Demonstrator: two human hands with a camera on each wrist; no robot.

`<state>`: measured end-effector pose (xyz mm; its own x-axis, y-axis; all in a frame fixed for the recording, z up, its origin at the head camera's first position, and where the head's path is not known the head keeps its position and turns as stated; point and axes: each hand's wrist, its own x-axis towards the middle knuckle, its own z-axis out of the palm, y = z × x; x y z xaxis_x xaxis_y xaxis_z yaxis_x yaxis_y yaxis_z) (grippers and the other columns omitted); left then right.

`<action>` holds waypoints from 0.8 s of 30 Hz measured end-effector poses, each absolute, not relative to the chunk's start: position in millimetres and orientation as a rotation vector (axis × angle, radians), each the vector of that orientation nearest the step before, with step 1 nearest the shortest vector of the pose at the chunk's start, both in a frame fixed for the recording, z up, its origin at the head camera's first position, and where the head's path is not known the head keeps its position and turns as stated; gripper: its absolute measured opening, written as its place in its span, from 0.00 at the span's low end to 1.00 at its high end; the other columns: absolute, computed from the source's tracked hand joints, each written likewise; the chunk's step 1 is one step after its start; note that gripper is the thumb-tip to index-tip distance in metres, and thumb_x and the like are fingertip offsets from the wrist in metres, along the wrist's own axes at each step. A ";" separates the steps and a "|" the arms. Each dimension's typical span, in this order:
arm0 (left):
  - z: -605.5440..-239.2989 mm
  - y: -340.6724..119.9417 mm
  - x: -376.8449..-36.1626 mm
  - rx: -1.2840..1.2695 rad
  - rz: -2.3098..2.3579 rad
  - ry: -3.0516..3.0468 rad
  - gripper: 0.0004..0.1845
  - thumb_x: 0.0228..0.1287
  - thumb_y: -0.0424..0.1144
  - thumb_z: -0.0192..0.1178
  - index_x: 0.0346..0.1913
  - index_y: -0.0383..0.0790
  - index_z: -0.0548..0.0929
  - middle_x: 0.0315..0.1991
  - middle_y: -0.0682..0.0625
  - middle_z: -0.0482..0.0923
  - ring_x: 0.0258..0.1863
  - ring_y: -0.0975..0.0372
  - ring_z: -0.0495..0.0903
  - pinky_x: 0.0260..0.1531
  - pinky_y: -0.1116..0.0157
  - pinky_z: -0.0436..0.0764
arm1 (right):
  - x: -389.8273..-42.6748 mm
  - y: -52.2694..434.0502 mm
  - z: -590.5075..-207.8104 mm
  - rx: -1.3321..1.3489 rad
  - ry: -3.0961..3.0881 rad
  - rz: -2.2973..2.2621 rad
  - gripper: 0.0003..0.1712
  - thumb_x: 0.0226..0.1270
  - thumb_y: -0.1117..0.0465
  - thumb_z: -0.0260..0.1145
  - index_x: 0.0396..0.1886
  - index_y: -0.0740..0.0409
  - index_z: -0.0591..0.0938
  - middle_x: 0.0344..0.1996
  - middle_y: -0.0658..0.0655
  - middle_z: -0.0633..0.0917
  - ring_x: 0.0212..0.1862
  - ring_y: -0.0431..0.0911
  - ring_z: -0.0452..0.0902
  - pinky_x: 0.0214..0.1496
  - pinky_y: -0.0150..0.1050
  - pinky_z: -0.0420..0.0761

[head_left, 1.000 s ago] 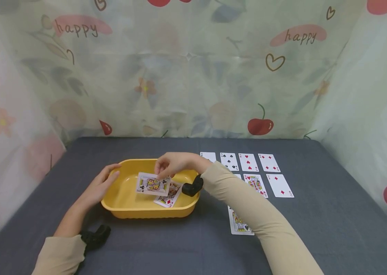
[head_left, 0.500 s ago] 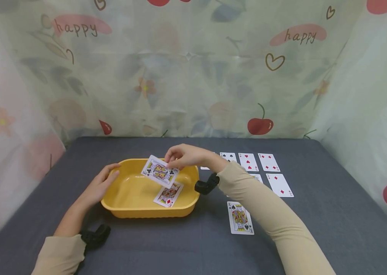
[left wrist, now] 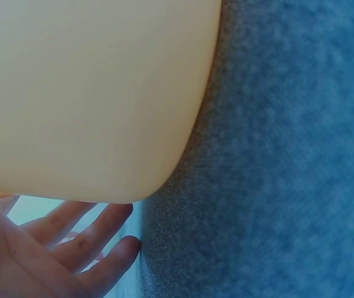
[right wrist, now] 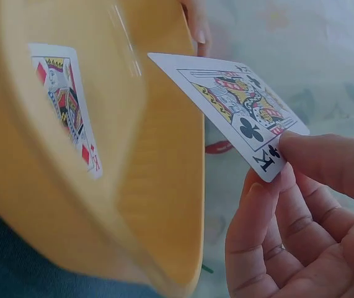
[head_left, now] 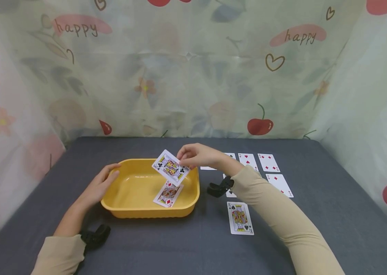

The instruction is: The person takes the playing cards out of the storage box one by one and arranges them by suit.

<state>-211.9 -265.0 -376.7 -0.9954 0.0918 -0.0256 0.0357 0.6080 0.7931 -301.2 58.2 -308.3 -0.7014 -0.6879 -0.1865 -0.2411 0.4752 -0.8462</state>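
A playing card, the king of clubs, is pinched at one corner between the thumb and fingers of my right hand. In the head view it hangs tilted, face visible, over the right part of a yellow basin. Inside the basin a king of diamonds lies face up on the bottom. My left hand holds the basin's left end, its thumb over the rim. The left wrist view shows other fingers spread against the outer wall.
A king of spades lies on the dark cloth right of the basin. Behind it are rows of face-up cards, including a two of diamonds, a diamond card and a heart card. My right forearm hides some of them.
My right hand has lifted the king of clubs from low in the basin and carried it rightward, turning it. The king of diamonds stays put. My left hand has not moved.
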 end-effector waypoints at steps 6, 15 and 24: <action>-376.5 -264.5 -211.8 0.090 1.327 2.784 0.34 0.72 0.58 0.35 0.71 0.38 0.54 0.71 0.32 0.49 0.68 0.39 0.53 0.61 0.40 0.58 | -301.6 73.4 -309.4 -0.743 2.219 -1.202 0.13 0.65 0.61 0.61 0.47 0.59 0.75 0.37 0.52 0.82 0.36 0.41 0.75 0.38 0.34 0.76; -373.9 -263.4 -208.4 0.087 1.304 2.815 0.32 0.73 0.57 0.36 0.70 0.39 0.56 0.69 0.32 0.53 0.65 0.40 0.58 0.59 0.41 0.62 | -298.7 92.9 -312.0 -0.684 2.198 -1.312 0.13 0.65 0.62 0.61 0.47 0.61 0.74 0.34 0.51 0.80 0.36 0.41 0.76 0.39 0.34 0.76; -375.3 -264.1 -208.9 0.098 1.312 2.824 0.32 0.73 0.57 0.36 0.70 0.39 0.56 0.69 0.32 0.54 0.65 0.40 0.58 0.59 0.41 0.61 | -295.4 113.5 -318.6 -0.660 2.188 -1.397 0.14 0.65 0.64 0.60 0.48 0.64 0.73 0.32 0.48 0.80 0.33 0.39 0.76 0.34 0.31 0.73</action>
